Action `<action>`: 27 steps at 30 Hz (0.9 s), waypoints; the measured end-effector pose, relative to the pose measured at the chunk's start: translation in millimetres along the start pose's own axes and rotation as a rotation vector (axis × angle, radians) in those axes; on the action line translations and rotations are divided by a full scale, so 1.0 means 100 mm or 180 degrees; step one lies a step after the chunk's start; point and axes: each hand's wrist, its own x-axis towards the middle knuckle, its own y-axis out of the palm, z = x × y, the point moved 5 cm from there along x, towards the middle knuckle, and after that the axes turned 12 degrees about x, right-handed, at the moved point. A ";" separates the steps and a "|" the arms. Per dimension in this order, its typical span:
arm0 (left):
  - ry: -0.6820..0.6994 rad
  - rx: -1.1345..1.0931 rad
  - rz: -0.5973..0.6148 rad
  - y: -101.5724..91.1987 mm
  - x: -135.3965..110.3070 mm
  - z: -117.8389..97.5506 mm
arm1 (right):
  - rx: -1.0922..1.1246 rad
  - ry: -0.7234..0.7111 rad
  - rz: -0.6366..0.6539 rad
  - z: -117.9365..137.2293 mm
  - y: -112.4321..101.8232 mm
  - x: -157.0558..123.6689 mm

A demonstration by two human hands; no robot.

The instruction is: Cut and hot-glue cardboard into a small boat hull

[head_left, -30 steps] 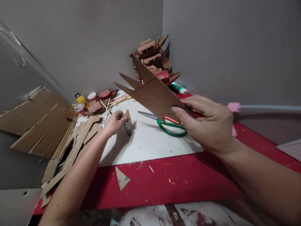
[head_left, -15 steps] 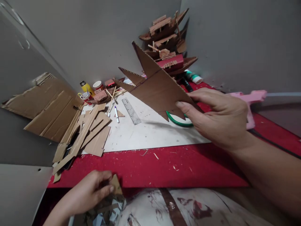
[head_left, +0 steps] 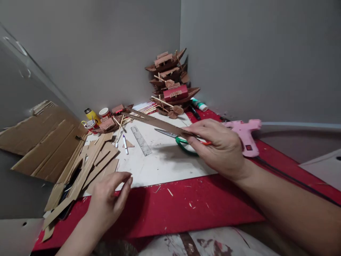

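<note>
My right hand (head_left: 220, 145) pinches a pointed piece of brown cardboard (head_left: 160, 122) between thumb and fingers, tilted so that it shows nearly edge-on. Below it, on the white board (head_left: 170, 167), lie scissors (head_left: 183, 143) with green and orange on the handles, partly hidden by that hand. My left hand (head_left: 110, 199) hovers over the red table edge with its fingers curved and a gap between thumb and forefinger. Nothing shows in it. Close by are cut cardboard strips (head_left: 92, 160). A metal ruler (head_left: 141, 140) and a white marker (head_left: 125, 144) rest on the board.
Several cardboard model boats (head_left: 173, 80) are stacked at the back corner. A pink glue gun (head_left: 246, 137) with a black cable lies at the right. At back left stand a yellow bottle (head_left: 92, 115) and cups (head_left: 104, 112). Large cardboard sheets (head_left: 50, 142) lean on the left wall.
My left hand has risen from the scrap container below the table edge and let go of a small cardboard scrap. My right hand has turned the pointed cardboard flatter. The view has shifted.
</note>
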 end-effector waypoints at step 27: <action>0.0592 0.1342 0.1312 1.04 0.65 0.38 | -0.0170 0.0053 -0.0060 -0.09 -0.04 0.02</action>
